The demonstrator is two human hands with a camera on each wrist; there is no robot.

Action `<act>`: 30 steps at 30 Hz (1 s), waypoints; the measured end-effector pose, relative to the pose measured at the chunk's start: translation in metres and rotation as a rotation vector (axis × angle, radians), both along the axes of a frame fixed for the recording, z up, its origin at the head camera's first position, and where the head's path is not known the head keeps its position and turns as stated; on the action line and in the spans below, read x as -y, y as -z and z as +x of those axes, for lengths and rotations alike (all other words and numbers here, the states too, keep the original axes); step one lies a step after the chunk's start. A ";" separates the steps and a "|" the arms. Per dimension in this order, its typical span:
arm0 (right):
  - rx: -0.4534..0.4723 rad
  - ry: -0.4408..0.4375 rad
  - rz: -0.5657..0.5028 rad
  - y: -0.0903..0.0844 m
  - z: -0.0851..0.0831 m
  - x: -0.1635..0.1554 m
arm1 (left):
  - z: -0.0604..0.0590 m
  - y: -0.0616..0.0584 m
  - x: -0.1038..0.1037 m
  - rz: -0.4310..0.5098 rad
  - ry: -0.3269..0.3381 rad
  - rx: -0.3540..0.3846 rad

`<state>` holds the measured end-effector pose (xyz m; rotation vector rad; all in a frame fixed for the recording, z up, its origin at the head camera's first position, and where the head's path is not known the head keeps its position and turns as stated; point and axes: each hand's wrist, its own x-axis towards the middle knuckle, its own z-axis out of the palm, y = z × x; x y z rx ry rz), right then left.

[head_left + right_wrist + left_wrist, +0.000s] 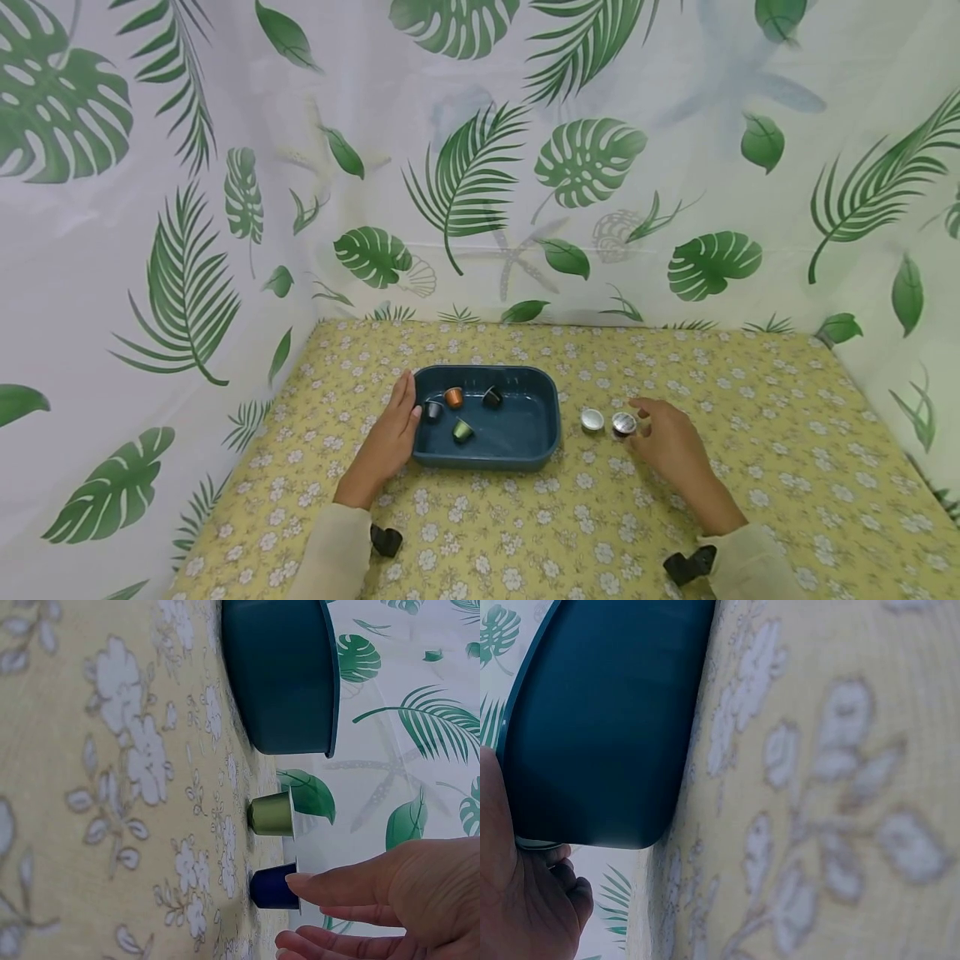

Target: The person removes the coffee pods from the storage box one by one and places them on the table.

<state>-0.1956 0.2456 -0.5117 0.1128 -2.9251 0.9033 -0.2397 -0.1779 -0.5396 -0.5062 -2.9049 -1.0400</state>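
Resting against tray point(510, 427), left hand point(388, 437) is laid straight-fingered, while right hand point(669, 437) is held just beside blue capsule point(273, 888), thumb and fingers apart.

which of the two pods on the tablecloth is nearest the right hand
The dark blue pod, closest to the right hand; the green pod stands farther off, nearer the tray.

Leftward from the blue coffee capsule point(273, 889), a green capsule point(271, 814) stands close by, then the high-sided teal baking dish point(521, 429); overhead the way is unobstructed. Four capsules point(462, 431) crowd the dish's left and middle, leaving its right end free.
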 end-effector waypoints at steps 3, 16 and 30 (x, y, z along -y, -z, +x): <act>-0.007 -0.001 0.009 -0.002 0.002 -0.001 | 0.000 -0.001 0.000 0.002 0.000 0.002; -0.027 0.010 0.029 -0.016 0.011 0.002 | 0.002 -0.003 -0.001 0.005 -0.004 0.010; -0.050 -0.013 -0.033 -0.028 0.015 0.017 | 0.001 -0.002 -0.001 0.004 -0.006 -0.001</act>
